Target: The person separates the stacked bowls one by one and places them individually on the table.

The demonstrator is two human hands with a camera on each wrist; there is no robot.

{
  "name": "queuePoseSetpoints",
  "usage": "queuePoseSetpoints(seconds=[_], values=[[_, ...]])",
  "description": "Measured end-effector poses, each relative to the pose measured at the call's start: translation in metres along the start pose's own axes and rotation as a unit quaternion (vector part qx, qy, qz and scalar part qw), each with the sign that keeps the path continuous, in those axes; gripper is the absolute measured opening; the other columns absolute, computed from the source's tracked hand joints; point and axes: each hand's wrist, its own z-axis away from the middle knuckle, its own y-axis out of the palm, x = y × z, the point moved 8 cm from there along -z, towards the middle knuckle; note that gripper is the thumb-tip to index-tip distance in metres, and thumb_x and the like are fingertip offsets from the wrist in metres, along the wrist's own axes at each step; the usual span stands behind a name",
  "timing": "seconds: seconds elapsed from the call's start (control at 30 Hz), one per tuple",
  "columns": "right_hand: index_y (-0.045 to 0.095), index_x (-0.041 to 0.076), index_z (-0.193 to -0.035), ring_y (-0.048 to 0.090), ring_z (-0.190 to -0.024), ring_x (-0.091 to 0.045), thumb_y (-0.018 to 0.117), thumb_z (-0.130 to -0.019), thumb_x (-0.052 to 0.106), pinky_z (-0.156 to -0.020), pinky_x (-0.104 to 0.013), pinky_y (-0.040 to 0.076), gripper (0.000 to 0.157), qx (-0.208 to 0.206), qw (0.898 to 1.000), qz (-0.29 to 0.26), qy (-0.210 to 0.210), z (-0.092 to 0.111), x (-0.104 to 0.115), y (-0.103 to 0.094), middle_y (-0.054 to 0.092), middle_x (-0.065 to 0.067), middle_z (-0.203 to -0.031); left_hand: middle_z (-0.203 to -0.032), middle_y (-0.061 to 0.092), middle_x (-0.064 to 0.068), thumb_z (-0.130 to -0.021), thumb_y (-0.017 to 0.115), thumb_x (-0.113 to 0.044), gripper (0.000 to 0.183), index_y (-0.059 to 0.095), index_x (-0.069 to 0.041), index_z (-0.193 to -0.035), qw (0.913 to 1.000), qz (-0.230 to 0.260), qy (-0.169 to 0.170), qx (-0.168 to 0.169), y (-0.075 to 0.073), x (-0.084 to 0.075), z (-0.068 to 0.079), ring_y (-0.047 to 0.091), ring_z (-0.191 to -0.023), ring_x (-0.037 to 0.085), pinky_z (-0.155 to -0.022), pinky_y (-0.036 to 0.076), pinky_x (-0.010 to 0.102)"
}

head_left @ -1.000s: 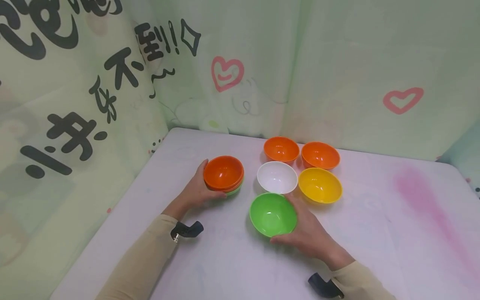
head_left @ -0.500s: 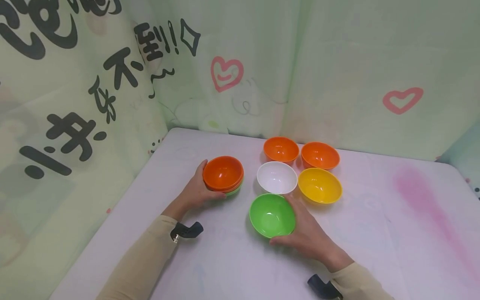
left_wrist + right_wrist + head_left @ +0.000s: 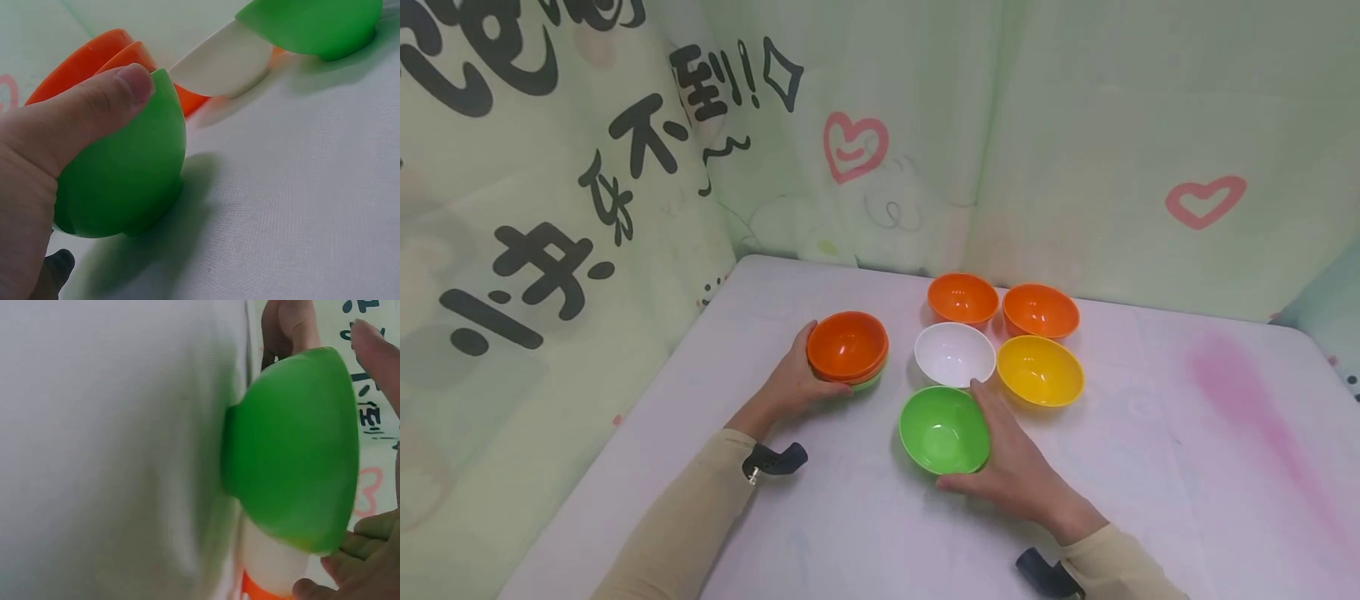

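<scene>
My left hand [image 3: 793,375] grips a stack of bowls at the left, thumb across the near side. Two orange bowls [image 3: 847,346] sit nested in a green bowl [image 3: 137,162], close over the white tabletop. Another green bowl [image 3: 945,431] stands upright in front, its foot at the cloth. Around its right side curves my right hand [image 3: 1018,458], fingers at the far rim and thumb at the near one. The right wrist view shows the thumb [image 3: 378,359] spread away from the rim, with the other fingers [image 3: 356,562] right by the bowl's edge.
Behind the front green bowl stand a white bowl [image 3: 955,356] and a yellow bowl [image 3: 1040,372]. Two more orange bowls [image 3: 962,298] are at the table's back edge. Printed curtains [image 3: 1075,125] hang behind and left of the table [image 3: 1150,467].
The index finger of my right hand has lifted a little at the green bowl's far rim. The left hand and the bowls stay where they were.
</scene>
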Motion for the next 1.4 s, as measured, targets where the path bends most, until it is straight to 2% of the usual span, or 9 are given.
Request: queuePoseSetpoints(seconds=[0.13,0.27,0.43,0.57,0.83,1.1,1.23,1.4], values=[[0.015,0.019,-0.143,0.035,-0.119,-0.021,0.075,-0.057,0.056,-0.094,-0.046,0.035,0.111,-0.006,1.000,0.003,-0.014,-0.011,0.013,-0.011,0.029,-0.003,-0.138,-0.138,0.032,0.001,-0.051,0.083,-0.047,0.122,0.009,-0.015,-0.143,1.0000,0.002,0.001,-0.001,-0.001,0.001,0.000,0.032,-0.122,0.020,-0.097,0.031,0.047],[0.014,0.024,-0.143,0.030,-0.125,-0.019,0.071,-0.061,0.059,-0.098,-0.044,0.032,0.106,0.000,0.998,0.004,-0.068,-0.034,0.038,-0.024,0.025,0.002,-0.142,-0.137,0.033,0.001,-0.049,0.083,-0.049,0.124,0.009,-0.014,-0.143,1.0000,0.002,0.006,-0.006,-0.002,0.001,0.000,0.033,-0.121,0.020,-0.097,0.032,0.047],[0.018,0.014,-0.142,0.025,-0.128,-0.015,0.069,-0.064,0.058,-0.102,-0.040,0.027,0.103,0.008,0.992,0.018,-0.126,-0.070,0.069,-0.032,0.025,0.002,-0.142,-0.137,0.033,0.001,-0.049,0.084,-0.048,0.124,0.009,-0.014,-0.143,1.0000,0.004,0.008,-0.003,-0.001,0.002,0.000,0.033,-0.121,0.020,-0.097,0.031,0.047],[0.020,0.013,-0.142,0.027,-0.126,-0.016,0.068,-0.066,0.058,-0.101,-0.040,0.029,0.100,0.034,0.993,0.030,-0.109,-0.097,0.079,-0.024,0.027,0.001,-0.141,-0.136,0.033,0.000,-0.049,0.083,-0.048,0.124,0.009,-0.015,-0.143,1.0000,0.004,0.005,-0.003,0.000,0.005,-0.001,0.034,-0.121,0.019,-0.097,0.032,0.047],[0.020,0.016,-0.142,0.028,-0.126,-0.017,0.071,-0.067,0.050,-0.097,-0.042,0.033,0.096,0.111,0.992,0.025,-0.052,-0.135,0.074,0.017,0.027,0.000,-0.142,-0.134,0.035,0.000,-0.051,0.082,-0.048,0.122,0.009,-0.013,-0.142,0.9999,-0.004,0.016,-0.001,-0.001,0.002,-0.001,0.035,-0.118,0.019,-0.094,0.036,0.047],[0.023,0.013,-0.140,0.041,-0.112,-0.015,0.076,-0.065,0.040,-0.086,-0.036,0.044,0.096,0.154,0.988,0.007,-0.001,-0.149,0.059,0.043,0.041,0.002,-0.130,-0.131,0.036,-0.004,-0.051,0.083,-0.048,0.122,0.009,-0.014,-0.142,0.9996,0.009,0.025,0.001,-0.001,0.001,0.000,0.036,-0.116,0.017,-0.093,0.038,0.044],[0.026,0.013,-0.139,0.041,-0.109,-0.013,0.078,-0.062,0.039,-0.084,-0.035,0.045,0.096,0.164,0.986,0.008,0.002,-0.152,0.058,0.049,0.043,0.004,-0.126,-0.132,0.035,-0.004,-0.050,0.082,-0.050,0.122,0.009,-0.015,-0.142,0.9997,0.007,0.021,0.004,-0.002,0.001,0.000,0.035,-0.117,0.017,-0.092,0.038,0.044],[0.030,0.015,-0.136,0.042,-0.105,-0.011,0.081,-0.055,0.047,-0.082,-0.034,0.046,0.101,0.171,0.985,0.011,0.002,-0.157,0.060,0.055,0.045,0.006,-0.121,-0.133,0.034,-0.004,-0.049,0.082,-0.052,0.123,0.011,-0.016,-0.142,0.9999,-0.005,0.010,0.001,-0.004,0.003,0.000,0.034,-0.118,0.016,-0.093,0.037,0.045]])
